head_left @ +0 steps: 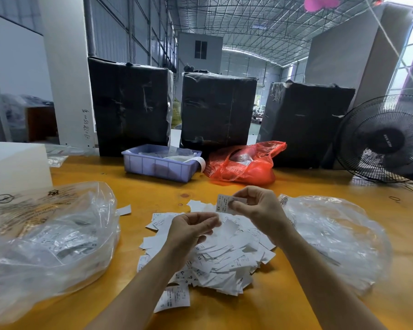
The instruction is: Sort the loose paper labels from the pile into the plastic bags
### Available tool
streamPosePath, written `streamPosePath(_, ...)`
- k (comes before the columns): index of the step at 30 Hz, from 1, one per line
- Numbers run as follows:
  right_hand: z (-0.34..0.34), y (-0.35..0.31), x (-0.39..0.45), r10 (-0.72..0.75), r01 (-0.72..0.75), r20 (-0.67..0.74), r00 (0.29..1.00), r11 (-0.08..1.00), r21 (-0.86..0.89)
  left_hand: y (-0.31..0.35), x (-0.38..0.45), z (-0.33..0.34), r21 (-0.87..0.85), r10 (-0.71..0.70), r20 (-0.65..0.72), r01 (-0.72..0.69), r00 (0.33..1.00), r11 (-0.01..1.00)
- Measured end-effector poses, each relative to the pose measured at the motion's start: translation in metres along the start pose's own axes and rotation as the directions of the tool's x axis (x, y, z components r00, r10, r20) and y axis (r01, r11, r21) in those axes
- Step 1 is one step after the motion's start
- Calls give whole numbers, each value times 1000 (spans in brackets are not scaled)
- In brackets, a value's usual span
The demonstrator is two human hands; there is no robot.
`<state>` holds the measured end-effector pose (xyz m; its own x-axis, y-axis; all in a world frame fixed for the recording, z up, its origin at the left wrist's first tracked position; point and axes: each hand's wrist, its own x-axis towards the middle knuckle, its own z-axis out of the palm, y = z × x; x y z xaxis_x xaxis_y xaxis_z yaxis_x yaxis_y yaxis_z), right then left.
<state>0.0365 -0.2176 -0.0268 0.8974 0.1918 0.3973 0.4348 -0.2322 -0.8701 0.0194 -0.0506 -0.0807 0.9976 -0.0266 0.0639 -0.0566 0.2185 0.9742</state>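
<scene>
right hand (255,206) pinches a label (224,203) (marked xs) above the pile (224,256); left hand (189,232) pinches another label (216,222), bags (51,246) either side.

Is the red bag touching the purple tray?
Apart. The head view shows a strip of bare orange table between the red plastic bag and the purple tray; only the white paper strip hanging off the tray reaches toward the bag.

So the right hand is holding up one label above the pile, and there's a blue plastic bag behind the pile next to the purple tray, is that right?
Not quite: the bag beside the purple tray is red, not blue, as the head view shows. The rest holds: the right hand pinches one label above the pile.
</scene>
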Motion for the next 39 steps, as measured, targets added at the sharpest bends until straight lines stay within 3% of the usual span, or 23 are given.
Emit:
streamPosePath(8,-4,-4,-1,-134,133,-18,991,991,-25,-1,1,1,-25,-6,12,6,1000,1000)
streamPosePath(12,-3,0,0,-167,170,32,985,963,-210,0,0,1,20,-2,16,1,1000,1000)
streamPosePath(16,-3,2,0,-183,185,29,983,950,-252,1,-2,3,97,-1,9,0,1000,995)
streamPosePath(27,-5,-2,0,-175,175,19,984,961,-212,-1,-2,3,158,26,17,-28,1000,987)
streamPosePath(39,-2,3,0,-83,100,73,994,954,-283,-2,-1,3,163,35,1,-34,999,986)
